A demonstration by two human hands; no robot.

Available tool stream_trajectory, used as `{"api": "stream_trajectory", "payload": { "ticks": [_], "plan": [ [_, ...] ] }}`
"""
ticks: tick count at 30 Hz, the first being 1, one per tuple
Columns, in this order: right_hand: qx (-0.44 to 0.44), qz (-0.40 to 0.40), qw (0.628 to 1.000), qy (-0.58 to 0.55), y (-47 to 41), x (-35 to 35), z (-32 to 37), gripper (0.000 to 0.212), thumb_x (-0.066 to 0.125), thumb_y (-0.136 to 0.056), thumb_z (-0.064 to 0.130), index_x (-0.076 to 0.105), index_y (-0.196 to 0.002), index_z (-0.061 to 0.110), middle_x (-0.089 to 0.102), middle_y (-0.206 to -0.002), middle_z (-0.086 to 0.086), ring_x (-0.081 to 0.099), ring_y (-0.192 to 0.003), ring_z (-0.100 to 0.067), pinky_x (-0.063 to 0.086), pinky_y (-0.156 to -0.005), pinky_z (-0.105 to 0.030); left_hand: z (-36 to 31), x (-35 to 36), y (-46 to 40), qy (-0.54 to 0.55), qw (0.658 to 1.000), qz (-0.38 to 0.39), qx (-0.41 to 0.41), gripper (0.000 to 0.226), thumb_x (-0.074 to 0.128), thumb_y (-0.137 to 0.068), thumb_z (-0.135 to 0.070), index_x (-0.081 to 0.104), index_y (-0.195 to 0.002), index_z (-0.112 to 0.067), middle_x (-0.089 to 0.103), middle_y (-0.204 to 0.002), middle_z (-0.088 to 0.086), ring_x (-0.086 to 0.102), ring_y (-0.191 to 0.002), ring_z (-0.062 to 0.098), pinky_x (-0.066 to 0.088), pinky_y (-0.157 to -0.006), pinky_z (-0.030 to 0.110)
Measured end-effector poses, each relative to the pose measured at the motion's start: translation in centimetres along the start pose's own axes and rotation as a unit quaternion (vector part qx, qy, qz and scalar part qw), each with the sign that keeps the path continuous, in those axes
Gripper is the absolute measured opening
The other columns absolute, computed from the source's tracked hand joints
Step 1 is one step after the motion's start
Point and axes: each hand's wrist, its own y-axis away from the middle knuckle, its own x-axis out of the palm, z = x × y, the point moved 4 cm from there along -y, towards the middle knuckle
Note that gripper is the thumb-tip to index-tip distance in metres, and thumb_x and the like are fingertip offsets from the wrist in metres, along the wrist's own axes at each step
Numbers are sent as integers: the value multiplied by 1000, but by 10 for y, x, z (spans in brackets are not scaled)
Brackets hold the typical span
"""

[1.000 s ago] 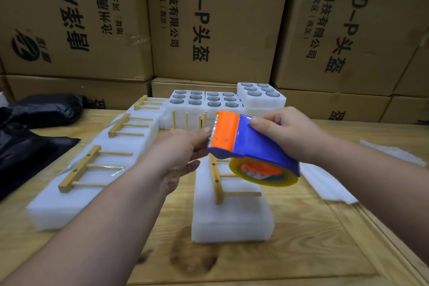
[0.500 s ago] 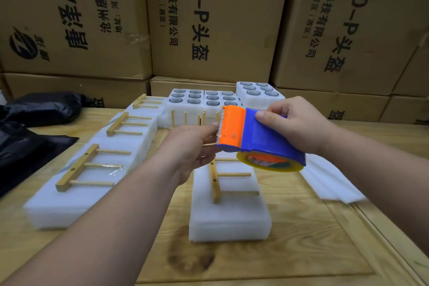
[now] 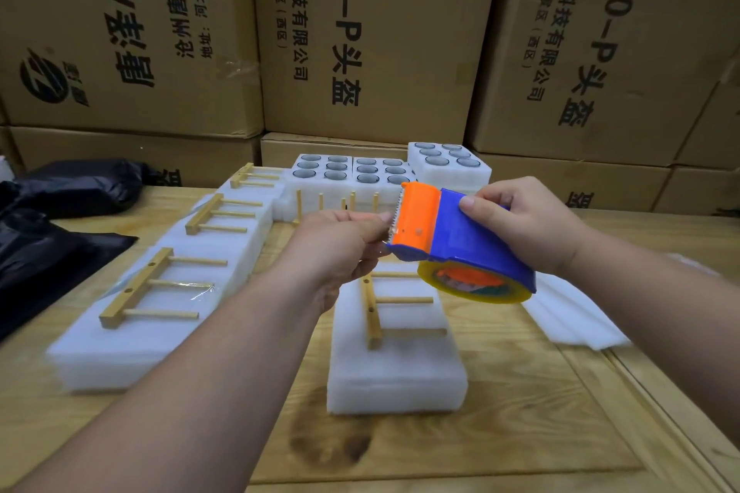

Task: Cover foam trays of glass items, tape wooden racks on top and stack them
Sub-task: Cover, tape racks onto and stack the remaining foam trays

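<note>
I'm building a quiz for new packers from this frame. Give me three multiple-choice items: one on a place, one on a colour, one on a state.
1. Where is the tape dispenser?
A. on the table
B. in the right hand
C. on a carton

2. What colour is its front part, by the teeth?
A. orange
B. green
C. black

3. The open trays of glass items at the back are:
A. covered
B. taped
C. uncovered

Key: B, fingers wrap its blue body; A, orange beside the blade; C, glass rims show in the holes.
</note>
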Motion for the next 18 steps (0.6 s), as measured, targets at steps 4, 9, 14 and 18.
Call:
{"api": "stream_trajectory", "payload": {
  "ticks": [4, 9, 14, 18],
  "plan": [
    [-7, -13, 1000, 19, 6, -7, -9, 43, 50, -85, 56, 66, -63, 22, 62, -58, 6, 53, -53, -14, 41, -53, -32, -10, -13, -4, 25, 999, -35, 16, 12, 76, -90, -18, 68, -83, -11, 68, -63, 2, 63, -50, 7, 51, -50, 19],
    [-29, -8, 998, 50, 11, -16, -20, 58, 47, -82, 63, 71, -77, 11, 69, -70, -11, 62, -66, -29, 49, -59, -42, -13, -29, -5, 16, 1000, -22, 11, 11, 76, -90, -17, 69, -86, -10, 68, -62, -3, 65, -52, 7, 52, -51, 20],
    [-24, -6, 998, 66, 12, -24, -31, 56, 46, -82, 63, 70, -76, 13, 68, -68, -8, 59, -62, -22, 47, -57, -39, -18, -60, -16, 53, 995, -78, -11, 11, 77, -89, -19, 69, -92, -11, 69, -66, -4, 63, -51, 6, 50, -48, 19],
    [-11, 34, 995, 95, 6, -30, -29, 59, 42, -76, 71, 70, -73, 18, 67, -67, -1, 60, -62, -19, 50, -61, -43, 4, -70, -16, 67, 993, -76, -56, 9, 73, -91, -19, 68, -87, -13, 66, -62, -5, 60, -47, 4, 48, -45, 16]
  ]
}}
